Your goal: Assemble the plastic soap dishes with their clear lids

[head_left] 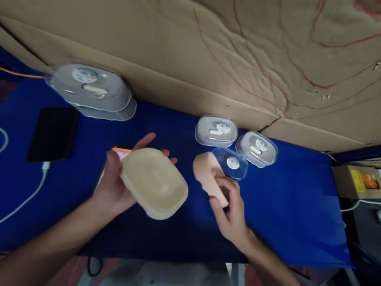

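Note:
My left hand (118, 184) holds a cream oval container (154, 180) by its left end, thumb on the rim and fingers partly behind it. The container is tilted, its hollow inside facing me. My right hand (233, 211) grips a peach-coloured piece (207, 172) between thumb and fingers. That piece is tipped at an angle, and I cannot make out its exact kind. A clear oval lid (232, 163) with a round white label lies just behind my right hand. Two small lidded containers (216, 130) (257, 148) stand beyond it against the cardboard.
A stack of larger lidded containers (93, 90) stands at the back left. Near it lie a black tablet (53, 134) on a white cable (29, 200) and a phone (121, 151) partly behind my left hand. Cardboard (154, 47) walls the back of the blue table (295, 211).

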The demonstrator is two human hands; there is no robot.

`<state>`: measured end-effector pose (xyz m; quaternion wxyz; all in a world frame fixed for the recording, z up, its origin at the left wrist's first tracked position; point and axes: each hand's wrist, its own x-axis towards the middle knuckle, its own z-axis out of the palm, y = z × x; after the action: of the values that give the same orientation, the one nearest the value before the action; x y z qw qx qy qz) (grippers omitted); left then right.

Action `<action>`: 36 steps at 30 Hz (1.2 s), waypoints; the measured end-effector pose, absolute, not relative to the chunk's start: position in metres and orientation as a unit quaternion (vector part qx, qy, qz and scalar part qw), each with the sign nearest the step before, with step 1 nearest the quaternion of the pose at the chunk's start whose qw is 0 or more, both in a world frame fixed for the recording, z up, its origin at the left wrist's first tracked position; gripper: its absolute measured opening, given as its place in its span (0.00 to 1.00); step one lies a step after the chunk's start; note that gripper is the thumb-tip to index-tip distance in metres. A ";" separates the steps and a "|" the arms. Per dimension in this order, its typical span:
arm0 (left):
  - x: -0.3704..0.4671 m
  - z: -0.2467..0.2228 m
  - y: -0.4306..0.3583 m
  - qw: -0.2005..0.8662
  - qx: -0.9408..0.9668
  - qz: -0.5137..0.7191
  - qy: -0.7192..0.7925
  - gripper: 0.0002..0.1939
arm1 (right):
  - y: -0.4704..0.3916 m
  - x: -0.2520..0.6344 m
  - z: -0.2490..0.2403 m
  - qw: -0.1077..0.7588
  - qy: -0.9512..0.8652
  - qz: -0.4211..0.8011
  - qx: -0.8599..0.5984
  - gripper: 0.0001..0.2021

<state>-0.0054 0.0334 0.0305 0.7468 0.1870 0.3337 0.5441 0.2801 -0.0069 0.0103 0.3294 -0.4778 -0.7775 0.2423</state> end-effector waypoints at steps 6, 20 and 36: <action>0.021 0.003 0.014 0.693 0.315 0.531 0.371 0.48 | -0.021 0.260 0.013 0.394 -0.755 0.253 -0.460 0.29; 0.029 -0.008 0.007 0.685 0.367 0.499 0.383 0.39 | -0.022 0.247 0.003 0.338 -0.839 0.238 -0.355 0.30; 0.029 -0.011 0.001 0.707 0.432 0.451 0.333 0.57 | -0.020 0.253 -0.013 0.297 -0.865 0.244 -0.323 0.44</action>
<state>0.0287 0.0013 -0.0107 0.7066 0.4316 0.3331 0.4511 0.2532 -0.0197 -0.0134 0.2971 -0.3232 -0.8647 0.2443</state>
